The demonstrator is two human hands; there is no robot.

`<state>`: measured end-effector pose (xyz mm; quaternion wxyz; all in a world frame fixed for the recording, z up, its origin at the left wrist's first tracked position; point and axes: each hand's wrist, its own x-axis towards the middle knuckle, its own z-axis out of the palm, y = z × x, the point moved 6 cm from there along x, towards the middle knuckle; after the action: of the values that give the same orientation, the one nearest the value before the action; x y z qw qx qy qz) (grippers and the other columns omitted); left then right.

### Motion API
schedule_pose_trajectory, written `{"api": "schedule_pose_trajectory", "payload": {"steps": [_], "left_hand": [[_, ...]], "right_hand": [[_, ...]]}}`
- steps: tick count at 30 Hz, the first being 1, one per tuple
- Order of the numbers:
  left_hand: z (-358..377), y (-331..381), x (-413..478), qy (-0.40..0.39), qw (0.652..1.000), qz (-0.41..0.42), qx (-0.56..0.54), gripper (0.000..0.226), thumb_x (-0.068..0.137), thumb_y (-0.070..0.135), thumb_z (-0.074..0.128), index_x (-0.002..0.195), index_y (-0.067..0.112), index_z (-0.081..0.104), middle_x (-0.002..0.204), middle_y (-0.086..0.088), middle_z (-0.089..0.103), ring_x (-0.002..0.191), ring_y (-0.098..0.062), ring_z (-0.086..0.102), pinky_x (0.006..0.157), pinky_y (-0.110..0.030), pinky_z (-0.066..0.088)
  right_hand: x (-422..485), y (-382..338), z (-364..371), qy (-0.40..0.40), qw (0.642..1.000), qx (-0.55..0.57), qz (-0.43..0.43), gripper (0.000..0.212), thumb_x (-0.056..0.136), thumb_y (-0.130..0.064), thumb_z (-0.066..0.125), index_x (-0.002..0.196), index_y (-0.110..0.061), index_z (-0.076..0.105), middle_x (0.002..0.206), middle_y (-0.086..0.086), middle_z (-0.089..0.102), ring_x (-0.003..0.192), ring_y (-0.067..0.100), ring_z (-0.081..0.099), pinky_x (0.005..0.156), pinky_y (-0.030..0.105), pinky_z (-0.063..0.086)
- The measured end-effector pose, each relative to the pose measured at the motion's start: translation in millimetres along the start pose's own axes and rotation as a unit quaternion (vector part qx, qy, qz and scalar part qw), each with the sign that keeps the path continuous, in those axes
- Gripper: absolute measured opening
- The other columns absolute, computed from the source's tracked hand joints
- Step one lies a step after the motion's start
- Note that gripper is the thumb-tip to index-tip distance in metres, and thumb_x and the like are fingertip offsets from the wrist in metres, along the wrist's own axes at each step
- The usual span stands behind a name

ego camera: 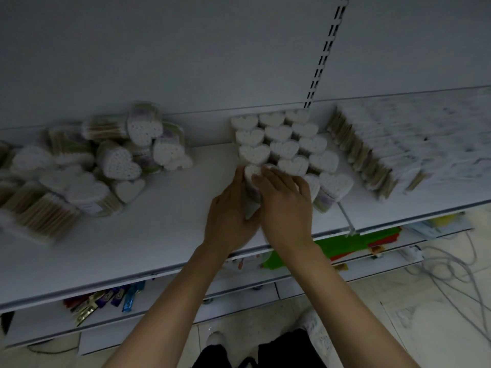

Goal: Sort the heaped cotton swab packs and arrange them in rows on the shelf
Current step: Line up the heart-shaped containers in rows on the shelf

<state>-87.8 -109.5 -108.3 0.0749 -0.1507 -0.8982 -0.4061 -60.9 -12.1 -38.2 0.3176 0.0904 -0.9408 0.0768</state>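
Note:
Heart-shaped cotton swab packs stand upright in three neat rows (285,144) on the white shelf (164,229), near its middle. At the front of the left row, one heart-shaped pack (252,181) is gripped between both hands. My left hand (229,216) holds its left side and my right hand (285,205) wraps its top and right side. A loose heap of heart-shaped packs (106,160) lies on the shelf's left part, some on their sides.
Flat packs of wooden-stick swabs (372,158) stand in a row on the right shelf section, and more lie at far left (37,211). Lower shelves hold colourful small goods (111,298) and green and red items (350,245). Cables (451,272) trail on the floor.

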Motion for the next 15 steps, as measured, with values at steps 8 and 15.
{"api": "schedule_pose_trajectory", "payload": {"steps": [8, 15], "left_hand": [[0.7, 0.5, 0.3, 0.008, 0.999, 0.008, -0.037, 0.084, 0.087, 0.038, 0.068, 0.15, 0.028, 0.013, 0.152, 0.002, 0.035, 0.132, -0.013, 0.043, 0.11, -0.034, 0.037], [-63.6, -23.8, -39.1, 0.104, 0.992, -0.061, -0.036, 0.062, 0.088, 0.041, 0.052, 0.142, 0.013, 0.04, 0.143, -0.004, 0.045, 0.129, -0.02, 0.043, 0.107, -0.021, 0.027]], "right_hand": [[10.7, 1.3, -1.0, -0.026, 0.998, 0.056, 0.018, 0.019, 0.072, -0.01, 0.066, 0.091, -0.009, 0.067, 0.097, 0.01, 0.068, 0.091, 0.028, 0.064, 0.077, 0.03, 0.034], [22.6, -63.6, -0.7, -0.124, 0.973, 0.193, -0.014, 0.025, 0.086, -0.024, 0.055, 0.107, -0.015, 0.065, 0.108, 0.006, 0.065, 0.096, 0.025, 0.06, 0.081, 0.035, 0.041]]}}
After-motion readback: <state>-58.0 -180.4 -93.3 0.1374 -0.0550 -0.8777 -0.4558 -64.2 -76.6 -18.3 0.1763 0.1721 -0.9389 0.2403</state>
